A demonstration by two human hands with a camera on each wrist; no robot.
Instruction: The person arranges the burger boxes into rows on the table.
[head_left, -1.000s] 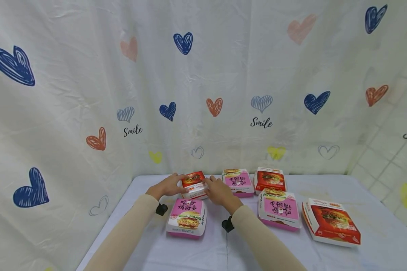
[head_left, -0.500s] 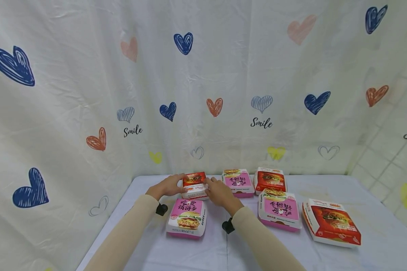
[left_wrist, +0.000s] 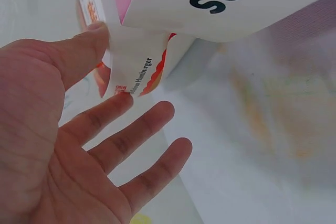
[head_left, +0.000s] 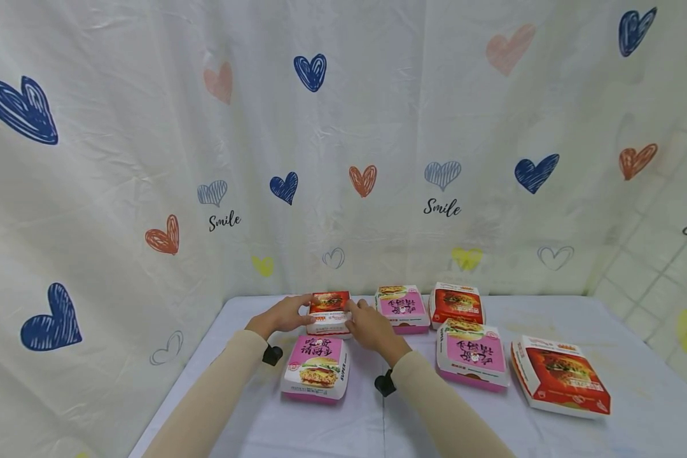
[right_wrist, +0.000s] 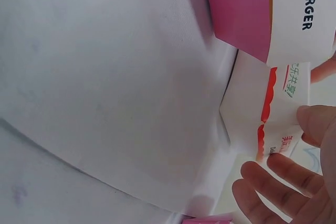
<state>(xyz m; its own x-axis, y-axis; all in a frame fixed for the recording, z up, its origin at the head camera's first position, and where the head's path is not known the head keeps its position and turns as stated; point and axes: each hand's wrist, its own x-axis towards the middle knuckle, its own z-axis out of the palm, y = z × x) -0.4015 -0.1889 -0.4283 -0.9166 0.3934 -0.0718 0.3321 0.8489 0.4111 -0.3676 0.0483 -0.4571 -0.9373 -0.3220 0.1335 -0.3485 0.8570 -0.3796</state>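
A red and white burger box [head_left: 329, 324] lies at the back left of the table, between my two hands. My left hand [head_left: 283, 313] grips its left side; the left wrist view has the thumb on the box's edge and the index fingertip at its side, other fingers spread. On the right side my right hand [head_left: 373, 326] pinches it; in the right wrist view the thumb and index finger touch a corner of the box [right_wrist: 286, 90]. Just in front sits a pink and white burger box [head_left: 316, 369], its printed side [left_wrist: 220, 3] close above the left hand's camera view.
To the right stand a pink box [head_left: 402, 308] and a red box [head_left: 457, 306] at the back. Nearer are another pink box [head_left: 472, 353] and a larger-looking red box [head_left: 562, 375]. A white curtain [head_left: 343, 127] with printed hearts hangs behind the table [head_left: 360, 426].
The red and white burger box has turned slightly between my hands and now sits squarer, shifted a little right. Both hands keep hold of it, nearly still.
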